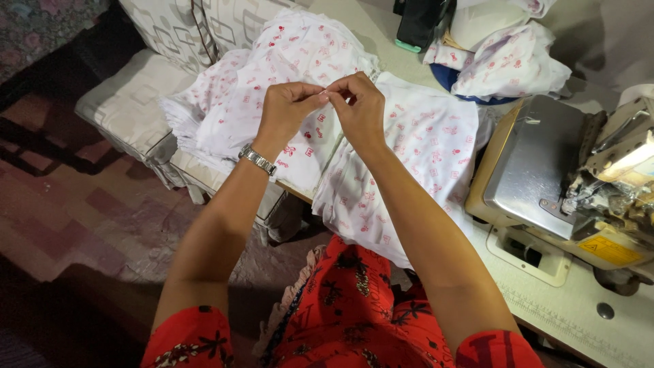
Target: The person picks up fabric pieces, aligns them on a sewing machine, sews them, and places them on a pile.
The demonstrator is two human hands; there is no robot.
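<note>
My left hand and my right hand meet fingertip to fingertip above a heap of white cloth with small red prints. Both pinch something tiny and pale between thumb and forefinger; it is too small to tell what it is. A metal watch sits on my left wrist. The printed cloth lies over the table edge and hangs down towards my lap, which is covered in red patterned fabric.
A sewing machine with a steel bed stands on the white table at the right. More printed cloth is piled at the back. A cushioned seat carrying another cloth stack stands left. Patterned floor lies below.
</note>
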